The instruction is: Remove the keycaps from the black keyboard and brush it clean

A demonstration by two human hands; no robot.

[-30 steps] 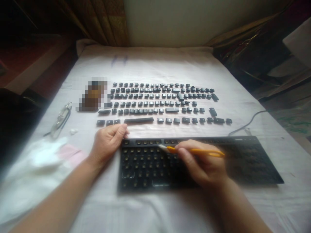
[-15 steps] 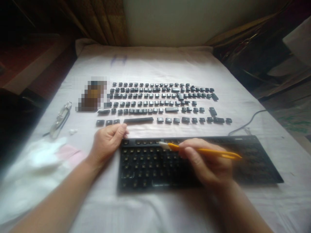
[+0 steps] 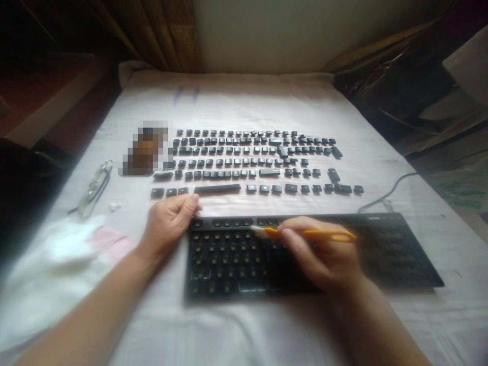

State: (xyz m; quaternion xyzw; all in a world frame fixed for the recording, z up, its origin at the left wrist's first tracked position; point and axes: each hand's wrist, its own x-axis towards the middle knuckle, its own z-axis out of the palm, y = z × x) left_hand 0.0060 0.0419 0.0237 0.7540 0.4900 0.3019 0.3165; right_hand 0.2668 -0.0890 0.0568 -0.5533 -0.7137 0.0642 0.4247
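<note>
A black keyboard without its keycaps lies on the white cloth. My right hand is closed on an orange brush, whose pale bristles point left and meet the keyboard's upper part, near the top row of key sockets. At the keyboard's upper left corner is my left hand, its fingers curled and thumb pressed against them; whether they grip the keyboard's edge is hidden. Beyond the keyboard, black keycaps are laid out in rows, with the long space bar in the nearest row.
Eyeglasses lie on the left beside a blurred-out brown item. White and pink fabric is bunched at the lower left. A dark cable runs from the keyboard's back edge to the right.
The brush's handle end has swung left and slightly up in my right hand, while its bristles stay near the same spot. My left hand has not visibly moved.
</note>
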